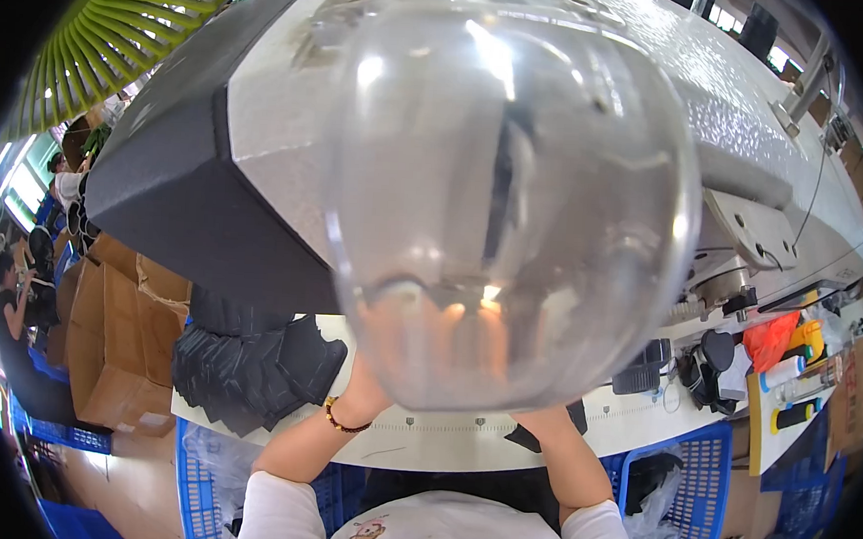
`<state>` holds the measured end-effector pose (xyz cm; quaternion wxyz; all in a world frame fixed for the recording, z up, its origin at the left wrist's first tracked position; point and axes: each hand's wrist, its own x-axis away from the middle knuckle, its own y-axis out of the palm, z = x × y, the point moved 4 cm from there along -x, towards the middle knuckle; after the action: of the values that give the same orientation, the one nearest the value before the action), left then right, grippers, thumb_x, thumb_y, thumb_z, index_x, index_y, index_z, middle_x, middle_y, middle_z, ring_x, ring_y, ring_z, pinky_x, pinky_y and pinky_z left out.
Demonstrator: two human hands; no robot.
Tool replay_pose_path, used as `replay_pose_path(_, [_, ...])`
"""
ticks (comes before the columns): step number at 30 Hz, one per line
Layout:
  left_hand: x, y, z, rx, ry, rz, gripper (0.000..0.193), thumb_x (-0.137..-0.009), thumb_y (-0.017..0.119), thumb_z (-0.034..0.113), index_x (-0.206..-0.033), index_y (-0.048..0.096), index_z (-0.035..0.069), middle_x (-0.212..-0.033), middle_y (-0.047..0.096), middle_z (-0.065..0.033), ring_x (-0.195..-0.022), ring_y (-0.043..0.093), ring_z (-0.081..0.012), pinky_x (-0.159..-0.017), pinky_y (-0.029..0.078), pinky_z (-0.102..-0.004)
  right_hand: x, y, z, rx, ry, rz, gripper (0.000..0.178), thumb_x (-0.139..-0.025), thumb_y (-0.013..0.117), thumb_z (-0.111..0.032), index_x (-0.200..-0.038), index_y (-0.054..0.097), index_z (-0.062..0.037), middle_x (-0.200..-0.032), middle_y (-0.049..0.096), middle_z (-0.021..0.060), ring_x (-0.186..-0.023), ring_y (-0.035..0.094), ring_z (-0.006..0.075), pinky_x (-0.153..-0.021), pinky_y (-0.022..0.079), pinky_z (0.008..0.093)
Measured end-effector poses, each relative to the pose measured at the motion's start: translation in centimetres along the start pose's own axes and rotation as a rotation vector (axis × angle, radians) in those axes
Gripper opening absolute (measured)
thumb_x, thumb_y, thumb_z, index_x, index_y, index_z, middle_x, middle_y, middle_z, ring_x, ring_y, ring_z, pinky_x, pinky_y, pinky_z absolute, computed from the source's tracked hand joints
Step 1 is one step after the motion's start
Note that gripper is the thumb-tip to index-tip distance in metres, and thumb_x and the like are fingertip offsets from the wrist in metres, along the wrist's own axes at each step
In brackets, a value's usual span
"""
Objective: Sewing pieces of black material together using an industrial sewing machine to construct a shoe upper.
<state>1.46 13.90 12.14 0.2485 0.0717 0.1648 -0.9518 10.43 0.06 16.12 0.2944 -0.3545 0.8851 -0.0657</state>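
A clear plastic eye shield of a sewing machine fills the middle of the view and blurs what lies behind it. Through its lower part I see my left hand, with a beaded bracelet at the wrist. My right hand reaches in from the other side, mostly behind the same shield. The fingers of both are smeared, so their grip is not readable. A dark fabric piece sticks out by my right wrist. Left of my left hand lies a heap of black cut fabric pieces.
Blue plastic baskets stand below the white table edge on both sides. At the right are a black strapped item, a red plastic bag and thread spools. Cardboard boxes and other people are at the left.
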Motion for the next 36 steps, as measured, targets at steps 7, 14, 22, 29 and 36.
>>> replay_pose_path(7, [0.7, 1.1, -0.2, 0.521, -0.039, -0.037, 0.012, -0.078, 0.045, 0.004, -0.083, 0.055, 0.006, -0.065, 0.053, 0.0023, -0.054, 0.047, -0.0035, -0.048, 0.035, -0.0191, -0.8, -0.3, 0.8, 0.002, -0.093, -0.008, 0.016, -0.053, 0.06, -0.011, -0.058, 0.048, -0.0026, -0.05, 0.042, 0.0072, -0.043, 0.042, 0.0214, -0.042, 0.032, 0.0266])
replay_pose_path(14, [-0.3, 0.0, 2.6, -0.665, 0.253, 0.056, 0.027, -0.073, 0.048, 0.015, -0.1, 0.049, 0.014, -0.068, 0.054, -0.0015, -0.056, 0.05, -0.0126, -0.055, 0.04, -0.0274, -0.7, -0.3, 2.5, 0.027, -0.04, -0.045, 0.02, -0.051, 0.057, -0.009, -0.053, 0.038, -0.0026, -0.047, 0.034, 0.0066, -0.041, 0.033, 0.0206, -0.04, 0.025, 0.0262])
replay_pose_path(22, [-0.3, 0.2, 1.4, -0.36, 0.055, 0.002, 0.036, -0.068, 0.053, 0.026, -0.103, 0.051, 0.021, -0.069, 0.055, -0.0018, -0.06, 0.052, -0.0169, -0.06, 0.041, -0.0321, -0.9, 0.0, 1.7, 0.045, -0.102, -0.011, 0.02, -0.052, 0.056, -0.006, -0.054, 0.037, -0.0016, -0.046, 0.033, 0.0068, -0.041, 0.03, 0.0183, -0.04, 0.024, 0.0264])
replay_pose_path(29, [-0.8, -0.4, 0.4, 0.218, -0.161, -0.114, 0.045, -0.066, 0.057, 0.026, -0.108, 0.048, 0.014, -0.091, 0.057, -0.0031, -0.07, 0.055, -0.0177, -0.064, 0.042, -0.0321, -0.2, 0.6, 1.3, -0.353, 0.175, 0.043, 0.012, -0.053, 0.058, -0.008, -0.056, 0.047, -0.0028, -0.051, 0.045, 0.0049, -0.042, 0.042, 0.0189, -0.042, 0.034, 0.0262])
replay_pose_path(36, [-1.6, -0.8, 0.1, 0.409, -0.183, -0.001, 0.019, -0.075, 0.053, 0.015, -0.084, 0.056, -0.002, -0.061, 0.052, -0.0007, -0.044, 0.045, -0.004, -0.039, 0.036, -0.0156, -0.8, 0.4, -0.1, 0.124, -0.145, 0.002, 0.01, -0.059, 0.058, -0.013, -0.059, 0.051, -0.0051, -0.056, 0.05, 0.0064, -0.047, 0.049, 0.0204, -0.045, 0.037, 0.0274])
